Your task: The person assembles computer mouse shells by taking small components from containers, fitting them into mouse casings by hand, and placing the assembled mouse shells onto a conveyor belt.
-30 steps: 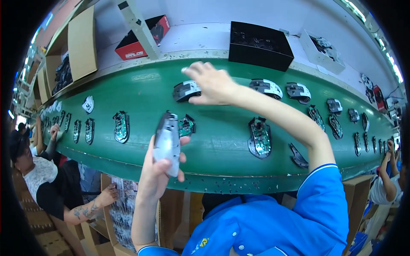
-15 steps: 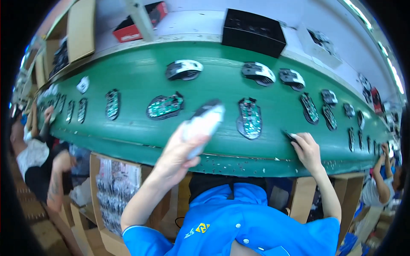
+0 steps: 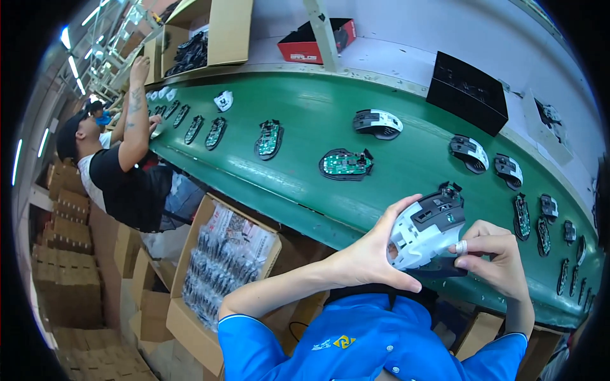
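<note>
A computer mouse shell, white with a dark grey front, is gripped by my left hand, the fingers on its far side and the thumb under its near side. My right hand is closed at the shell's right edge, thumb and fingertips pinched against it; a whitish band circles one finger. Below the shell shows a dark, smooth part. Past its front end, black parts with a bit of green circuit board stick out; whether they are joined to the shell I cannot tell.
On the green conveyor belt lie several mouse bases with circuit boards and white-and-grey mouse shells. A black box and a red box stand behind. Left, a carton holds bagged parts; a co-worker sits beyond.
My view has swung left. The mouse shell, blurred in my left hand before, is now held in front of me. My right hand has come to it from the belt's near edge.
</note>
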The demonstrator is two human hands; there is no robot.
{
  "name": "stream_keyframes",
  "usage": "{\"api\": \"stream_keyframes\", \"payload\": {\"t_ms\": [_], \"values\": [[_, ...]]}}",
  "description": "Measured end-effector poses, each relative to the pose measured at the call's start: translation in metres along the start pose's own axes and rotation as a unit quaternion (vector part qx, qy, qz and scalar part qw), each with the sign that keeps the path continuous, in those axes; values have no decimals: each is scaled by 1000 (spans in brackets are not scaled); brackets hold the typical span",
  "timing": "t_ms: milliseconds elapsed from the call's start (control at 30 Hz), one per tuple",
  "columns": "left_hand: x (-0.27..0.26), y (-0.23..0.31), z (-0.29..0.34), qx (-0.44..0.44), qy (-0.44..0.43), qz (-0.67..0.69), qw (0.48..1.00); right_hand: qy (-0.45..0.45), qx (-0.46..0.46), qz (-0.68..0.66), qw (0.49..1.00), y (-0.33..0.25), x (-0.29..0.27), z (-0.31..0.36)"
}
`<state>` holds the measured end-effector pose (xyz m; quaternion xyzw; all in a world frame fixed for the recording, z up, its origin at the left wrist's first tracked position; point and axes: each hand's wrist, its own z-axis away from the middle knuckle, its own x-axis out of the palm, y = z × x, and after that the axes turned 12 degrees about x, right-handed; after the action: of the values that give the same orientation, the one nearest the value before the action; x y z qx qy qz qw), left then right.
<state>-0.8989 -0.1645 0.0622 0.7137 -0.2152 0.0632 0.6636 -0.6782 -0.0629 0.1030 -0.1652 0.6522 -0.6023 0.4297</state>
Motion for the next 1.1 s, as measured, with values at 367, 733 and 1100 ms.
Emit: {"api": "stream_keyframes", "payload": {"t_ms": [367,733,1100], "values": [[-2,7,2,39,25,-149,988,61,-166,75,981,-7,10,-16],[-7,8,2,56,14,-199,978,90,-231,126,961,-8,19,-17],[-9,9,10,-6,45,-143,989,122,-160,79,976,-3,20,-18]]}}
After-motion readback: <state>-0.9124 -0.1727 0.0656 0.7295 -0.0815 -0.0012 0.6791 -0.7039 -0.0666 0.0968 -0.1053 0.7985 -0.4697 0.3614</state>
